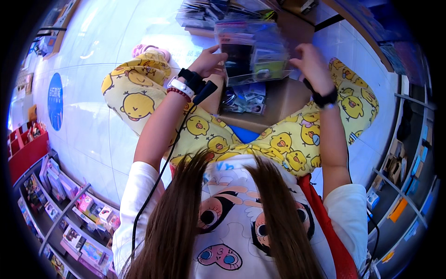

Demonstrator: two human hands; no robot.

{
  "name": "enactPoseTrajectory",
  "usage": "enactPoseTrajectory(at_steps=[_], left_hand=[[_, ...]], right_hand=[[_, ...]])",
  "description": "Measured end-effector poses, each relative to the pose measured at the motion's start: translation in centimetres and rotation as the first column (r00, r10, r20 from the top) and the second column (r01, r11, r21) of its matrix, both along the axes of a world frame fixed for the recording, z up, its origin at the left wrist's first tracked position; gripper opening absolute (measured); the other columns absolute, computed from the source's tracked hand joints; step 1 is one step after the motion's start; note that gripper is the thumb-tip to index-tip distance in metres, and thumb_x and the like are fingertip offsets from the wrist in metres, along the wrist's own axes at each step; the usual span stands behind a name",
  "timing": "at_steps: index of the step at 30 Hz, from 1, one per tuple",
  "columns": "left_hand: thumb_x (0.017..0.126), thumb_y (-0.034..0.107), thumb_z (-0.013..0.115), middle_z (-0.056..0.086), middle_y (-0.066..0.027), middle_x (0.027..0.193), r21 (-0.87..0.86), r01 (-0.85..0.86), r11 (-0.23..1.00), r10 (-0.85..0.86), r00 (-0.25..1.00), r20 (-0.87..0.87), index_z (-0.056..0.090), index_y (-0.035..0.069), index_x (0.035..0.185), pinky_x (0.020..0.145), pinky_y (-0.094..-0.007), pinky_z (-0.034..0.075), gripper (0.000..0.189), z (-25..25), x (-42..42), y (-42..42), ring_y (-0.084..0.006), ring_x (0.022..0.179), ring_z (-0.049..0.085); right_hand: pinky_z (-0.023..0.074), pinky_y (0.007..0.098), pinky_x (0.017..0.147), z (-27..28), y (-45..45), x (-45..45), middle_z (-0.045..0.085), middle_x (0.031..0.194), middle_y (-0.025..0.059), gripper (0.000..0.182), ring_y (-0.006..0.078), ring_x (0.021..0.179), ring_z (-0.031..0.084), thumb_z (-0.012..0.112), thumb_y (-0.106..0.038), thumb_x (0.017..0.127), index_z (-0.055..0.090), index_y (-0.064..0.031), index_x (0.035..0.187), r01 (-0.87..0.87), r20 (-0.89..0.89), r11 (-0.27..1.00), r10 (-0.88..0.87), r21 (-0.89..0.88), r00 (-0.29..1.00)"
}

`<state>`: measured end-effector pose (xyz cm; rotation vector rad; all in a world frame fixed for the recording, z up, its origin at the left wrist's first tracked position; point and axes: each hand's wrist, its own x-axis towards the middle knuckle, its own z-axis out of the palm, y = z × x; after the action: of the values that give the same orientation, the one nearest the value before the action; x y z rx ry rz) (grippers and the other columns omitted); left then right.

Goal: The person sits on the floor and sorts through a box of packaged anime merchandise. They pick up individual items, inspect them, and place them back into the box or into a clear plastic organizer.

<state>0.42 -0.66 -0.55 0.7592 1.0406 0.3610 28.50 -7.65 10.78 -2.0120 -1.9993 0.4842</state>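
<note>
A clear plastic tray (259, 77) full of flat goods in transparent packets (238, 52) tilts above a cardboard box. At its left edge, my left hand (209, 62) grips the side with bent fingers. My right hand (310, 62) is off the tray's right side, a small gap between, its fingers half curled and a little blurred; nothing shows in it. Inside the cardboard box (275, 115), below the tray, lie several small plastic-wrapped items (249, 99). How the left fingertips meet the tray is partly hidden.
Beyond the tray stands another clear container (198, 22) crammed with flat packets. My legs in patterned trousers flank the box. Merchandise shelves (69, 216) stand at lower left, a red divided bin (29, 153) above them, and more shelving (397, 181) on the right. A black cable (170, 153) runs along my left arm.
</note>
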Motion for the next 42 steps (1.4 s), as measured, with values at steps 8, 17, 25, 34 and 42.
enactPoseTrajectory(at_steps=[8,17,25,34,42], left_hand=[[0.088,0.012,0.052,0.055,-0.0095,0.107,0.01,0.013,1.0,-0.012,0.998,-0.055,0.033,0.008,0.133,0.073,-0.0377,0.053,0.048,-0.3,0.3,0.4,-0.0247,0.09,0.057],[0.088,0.012,0.053,0.055,-0.0114,0.111,0.005,0.01,1.0,-0.01,0.998,-0.056,0.027,0.009,0.137,0.075,-0.0369,0.053,0.056,-0.2,-0.5,0.1,-0.0256,0.091,0.058],[0.086,0.012,0.056,0.052,-0.0115,0.113,0.03,0.013,0.999,-0.011,0.998,-0.068,0.028,0.007,0.137,0.073,-0.0373,0.055,0.058,-0.2,-0.2,0.0,-0.0289,0.091,0.058],[0.084,0.012,0.058,0.051,-0.0106,0.112,0.017,0.003,1.0,-0.002,0.998,-0.062,0.028,0.005,0.136,0.069,-0.0371,0.057,0.061,-0.2,0.1,0.4,-0.0311,0.092,0.056],[0.084,0.012,0.058,0.05,-0.0133,0.111,0.04,0.005,0.999,-0.003,1.0,-0.031,0.028,0.003,0.136,0.066,-0.0363,0.057,0.061,-0.2,0.0,0.4,-0.0273,0.083,0.06]], right_hand=[[0.0481,0.0348,0.061,-7.1,-5.6,-6.1,0.063,0.071,0.0173,0.015,0.0288,0.067,0.062,0.053,-0.006,0.073,0.064,0.0027,0.078,-0.593,-0.368,0.593,0.466,-0.545,0.805],[0.039,0.0393,0.095,-23.9,-4.5,-10.5,0.048,0.126,0.0223,0.056,0.0305,0.117,0.047,0.057,-0.019,0.071,0.048,-0.0026,0.124,-0.349,-0.289,0.352,0.213,-0.868,0.933],[0.0179,0.0483,0.106,-32.5,-8.7,-9.6,0.008,0.149,0.0137,0.067,0.0287,0.137,0.008,0.051,-0.027,0.08,0.027,-0.0053,0.139,-0.029,0.11,0.66,0.168,-0.751,0.98],[0.0337,0.0439,0.096,-31.6,-9.0,-11.5,0.034,0.136,0.0193,0.038,0.0338,0.124,0.035,0.042,-0.019,0.085,0.052,-0.0034,0.118,0.026,0.387,0.828,0.234,-0.561,0.892],[0.0457,0.0415,0.085,-30.1,-5.3,-7.0,0.055,0.113,0.0186,0.033,0.0342,0.101,0.055,0.042,-0.022,0.086,0.056,-0.0073,0.112,-0.04,-0.008,0.99,0.04,-0.138,0.999]])
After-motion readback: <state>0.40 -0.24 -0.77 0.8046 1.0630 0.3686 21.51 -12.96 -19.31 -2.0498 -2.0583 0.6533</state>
